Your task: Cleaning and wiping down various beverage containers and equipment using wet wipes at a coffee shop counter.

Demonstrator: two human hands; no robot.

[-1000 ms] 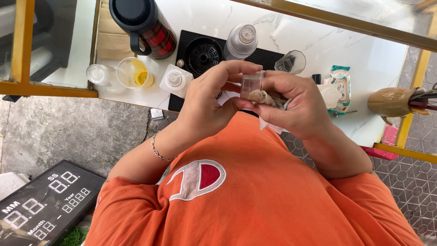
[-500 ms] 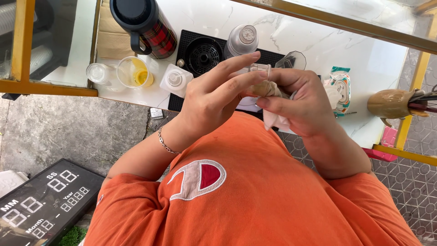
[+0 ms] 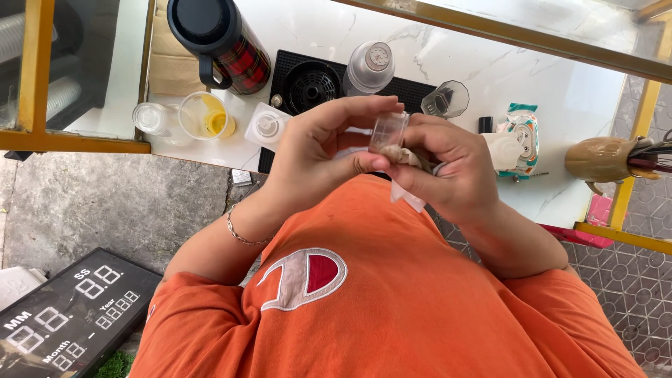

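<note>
Beyond your hands on the worktop stand a cup with a little yellow liquid, a black-lidded flask, a capped shaker and a brown holder of utensils. Your left hand grips a small clear glass at chest height. Your right hand presses a crumpled cloth into its mouth.

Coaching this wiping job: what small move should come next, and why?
Probably turn the small clear plastic cup a little in the left hand, since the right hand presses a crumpled brownish cloth at its mouth, reaching only one side.
</note>
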